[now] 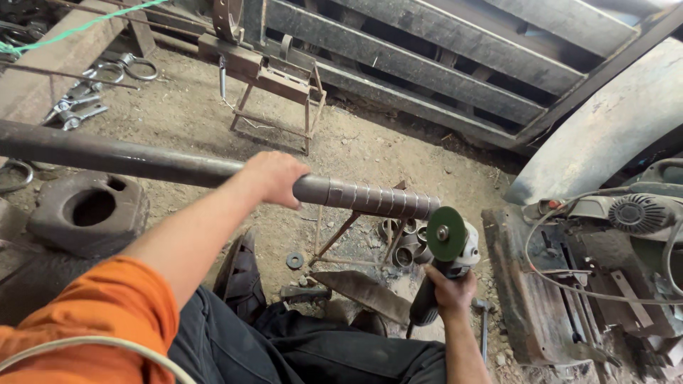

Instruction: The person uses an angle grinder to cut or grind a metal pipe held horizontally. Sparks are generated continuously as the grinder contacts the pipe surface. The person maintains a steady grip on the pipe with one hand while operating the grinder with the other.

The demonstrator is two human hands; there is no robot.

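A long dark steel pipe runs level from the left edge to the middle, its right end scored with several ring cuts. My left hand is wrapped over the pipe just left of the scored section. My right hand grips an angle grinder by its body, with the green disc facing up right below the pipe's end. The pipe end rests on a small rusty metal stand. Several cut pipe rings lie on the ground under the pipe tip.
A second rusty stand is farther back on the dirt floor. A heavy cast block with a hole lies left. Clamps and rings lie far left. A chop saw with cables sits on a rusty base at right.
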